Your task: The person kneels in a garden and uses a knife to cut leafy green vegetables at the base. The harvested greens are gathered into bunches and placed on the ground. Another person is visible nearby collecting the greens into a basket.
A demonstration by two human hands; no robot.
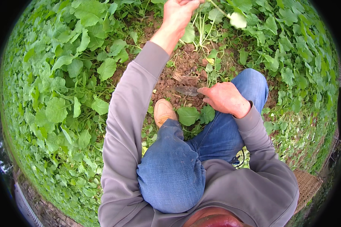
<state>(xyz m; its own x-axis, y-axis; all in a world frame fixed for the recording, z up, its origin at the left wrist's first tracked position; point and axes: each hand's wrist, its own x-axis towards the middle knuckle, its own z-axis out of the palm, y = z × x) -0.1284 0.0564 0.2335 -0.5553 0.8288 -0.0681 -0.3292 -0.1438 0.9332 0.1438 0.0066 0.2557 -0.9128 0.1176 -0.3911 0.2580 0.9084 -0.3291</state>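
My left hand (177, 12) reaches out to the top edge of the view, which cuts off part of the fingers. A leafy green stem (220, 9) runs from the fingertips to the right, ending in a blurred pale leaf (238, 20). My right hand (224, 98) grips a knife, its handle hidden in the fist. The dark, soil-marked knife blade (186, 90) points left, low over the brown soil (184, 63). Between the hands, pale cut-looking stalks (200, 35) and a small leafy plant (213, 68) rise from the ground.
Dense leafy green plants (56, 109) fill the left side, with more plants (289, 42) on the right. My tan shoe (164, 111) and jeans-covered knee (251, 82) flank the soil patch. A woven wicker basket (307, 187) stands behind me at the lower right.
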